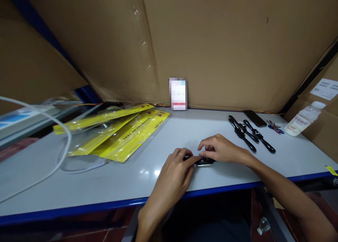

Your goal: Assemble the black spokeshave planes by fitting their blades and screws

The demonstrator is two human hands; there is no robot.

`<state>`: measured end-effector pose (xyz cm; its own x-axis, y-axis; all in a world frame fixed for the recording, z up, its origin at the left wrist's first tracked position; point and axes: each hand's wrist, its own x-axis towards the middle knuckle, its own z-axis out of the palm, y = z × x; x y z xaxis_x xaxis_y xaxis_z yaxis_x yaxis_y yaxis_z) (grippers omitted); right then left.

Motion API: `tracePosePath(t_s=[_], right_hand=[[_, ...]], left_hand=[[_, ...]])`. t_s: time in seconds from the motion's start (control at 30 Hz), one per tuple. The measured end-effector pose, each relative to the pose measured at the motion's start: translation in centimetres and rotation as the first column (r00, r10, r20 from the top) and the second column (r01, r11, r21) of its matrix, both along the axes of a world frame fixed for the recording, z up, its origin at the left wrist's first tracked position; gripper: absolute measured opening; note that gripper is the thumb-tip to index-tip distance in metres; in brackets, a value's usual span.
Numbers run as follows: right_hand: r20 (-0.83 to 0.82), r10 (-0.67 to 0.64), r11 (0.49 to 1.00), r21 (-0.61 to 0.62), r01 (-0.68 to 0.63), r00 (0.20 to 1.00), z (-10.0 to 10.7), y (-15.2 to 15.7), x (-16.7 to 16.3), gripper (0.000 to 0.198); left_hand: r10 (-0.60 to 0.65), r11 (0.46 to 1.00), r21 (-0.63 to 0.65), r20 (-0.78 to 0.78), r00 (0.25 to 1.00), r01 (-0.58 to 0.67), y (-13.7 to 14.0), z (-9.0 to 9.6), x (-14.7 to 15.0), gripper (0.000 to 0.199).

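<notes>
A black spokeshave (205, 163) with a pale metal blade edge lies on the table in front of me, largely covered by my fingers. My left hand (178, 168) is closed round its left handle, the index finger reaching to its middle. Over the middle and right part, my right hand (219, 149) has its fingers curled, with the thumb and fingertips at the tool's centre. What those fingertips pinch there is too small to make out. Several more black spokeshaves (241, 133) lie together to the right, beyond my right hand.
Yellow cards in clear blister packs (132, 136) lie at the left beside a white cable (69, 140). A lit phone (179, 94) leans on the cardboard wall. At the right are a dark phone (255, 118), keys (274, 126) and a white bottle (303, 119).
</notes>
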<state>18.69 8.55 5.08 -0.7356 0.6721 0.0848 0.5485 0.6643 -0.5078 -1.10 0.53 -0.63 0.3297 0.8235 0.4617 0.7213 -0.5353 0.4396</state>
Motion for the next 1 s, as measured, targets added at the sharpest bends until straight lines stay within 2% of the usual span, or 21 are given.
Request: tracePosePath(t_s=[0.13, 0.33, 0.43, 0.7, 0.8, 0.9, 1.0], right_hand=[[-0.034, -0.008, 0.999, -0.039, 0.007, 0.999, -0.37, -0.23, -0.49, 0.020], [0.005, -0.027, 0.998, -0.053, 0.028, 1.000, 0.35, -0.15, 0.11, 0.010], [0.030, -0.037, 0.998, -0.056, 0.039, 0.999, 0.49, 0.05, 0.37, 0.010], [-0.025, -0.032, 0.993, -0.113, 0.029, 0.999, -0.09, -0.16, -0.44, 0.013], [0.066, -0.029, 0.999, -0.036, 0.032, 0.997, 0.17, -0.36, -0.41, 0.010], [0.204, -0.038, 0.992, 0.124, 0.013, 0.978, 0.45, -0.60, -0.36, 0.015], [0.339, -0.084, 0.962, 0.271, -0.012, 0.937, 0.31, -0.87, -0.60, 0.023]], left_hand=[[0.005, 1.000, 0.002, -0.003, 1.000, -0.005, 0.00, -0.03, -0.01, 0.045], [0.004, 1.000, 0.002, -0.001, 1.000, -0.004, -0.03, 0.01, -0.05, 0.046], [0.001, 1.000, 0.007, 0.005, 1.000, -0.001, -0.02, -0.07, -0.05, 0.045], [-0.010, 1.000, -0.009, 0.004, 1.000, 0.010, -0.01, -0.12, -0.07, 0.046], [-0.007, 1.000, -0.003, 0.010, 1.000, 0.007, 0.01, -0.14, -0.07, 0.046], [-0.004, 1.000, -0.001, 0.008, 1.000, 0.004, 0.04, -0.16, -0.07, 0.046], [-0.007, 1.000, -0.005, 0.006, 1.000, 0.007, 0.07, -0.15, -0.08, 0.046]])
